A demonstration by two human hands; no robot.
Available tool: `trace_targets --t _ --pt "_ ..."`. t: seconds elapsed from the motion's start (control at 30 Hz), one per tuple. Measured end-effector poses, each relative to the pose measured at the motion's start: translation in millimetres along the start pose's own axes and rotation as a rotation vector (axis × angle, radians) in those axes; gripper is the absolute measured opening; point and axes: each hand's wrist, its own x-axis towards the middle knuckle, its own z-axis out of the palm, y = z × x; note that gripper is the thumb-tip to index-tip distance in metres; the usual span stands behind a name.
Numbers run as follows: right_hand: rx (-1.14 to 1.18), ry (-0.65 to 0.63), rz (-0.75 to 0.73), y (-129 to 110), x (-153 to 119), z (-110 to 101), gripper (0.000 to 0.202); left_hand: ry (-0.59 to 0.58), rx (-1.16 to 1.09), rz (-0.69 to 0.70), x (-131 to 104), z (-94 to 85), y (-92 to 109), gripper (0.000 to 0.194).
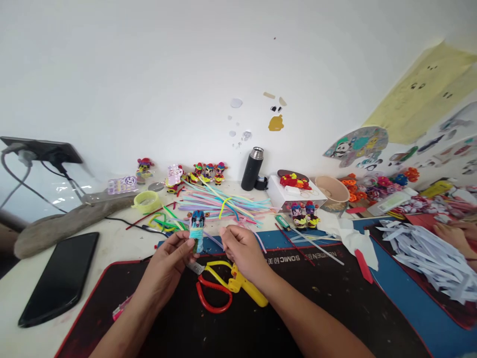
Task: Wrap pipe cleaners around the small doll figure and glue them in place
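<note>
My left hand (173,256) pinches a small blue doll figure (197,231) upright, with its dark face and blue headpiece showing above the fingers. Just right of the doll, my right hand (244,248) is closed, thumb against curled fingers; anything between the fingertips is too small to make out. Below both hands, scissors with one red and one yellow handle (214,298) lie on the black mat (298,308). A yellow tool (249,291) rests partly under my right wrist. Pastel pipe cleaners (242,203) are heaped behind the hands.
A tablet (61,278) lies at the left. Finished dolls (208,171), a black bottle (252,169), a white box (294,199) and a round bowl (331,191) stand along the wall. White paper strips (428,258) lie at the right, near another person's hand (452,241).
</note>
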Motion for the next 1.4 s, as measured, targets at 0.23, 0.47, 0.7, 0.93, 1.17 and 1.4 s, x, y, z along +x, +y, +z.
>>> trace_targets --t 0.23,0.47,0.7,0.93,1.17,1.4 --pt "-0.044 -0.117 0.079 3.0 4.5 -0.7 0.037 -0.025 -0.012 0.004 1.2 -1.9 -0.9 0.049" --pt "-0.054 -0.099 0.053 -2.0 5.6 -0.1 0.032 -0.034 -0.034 0.010 2.7 -4.6 -2.2 0.049" --pt "-0.052 -0.085 0.056 -1.3 6.9 2.4 0.042 -0.038 -0.045 0.013 2.4 -6.9 -3.1 0.049" --pt "0.009 -0.050 0.061 -0.1 7.3 5.6 0.057 -0.064 -0.047 0.020 3.7 -9.8 -5.0 0.046" --pt "0.061 -0.096 0.078 -0.2 4.0 10.2 0.050 -0.064 -0.048 0.020 4.0 -9.9 -5.1 0.045" --pt "0.067 -0.129 0.094 3.8 4.5 14.1 0.048 -0.083 -0.054 -0.012 1.5 -5.7 -4.2 0.047"
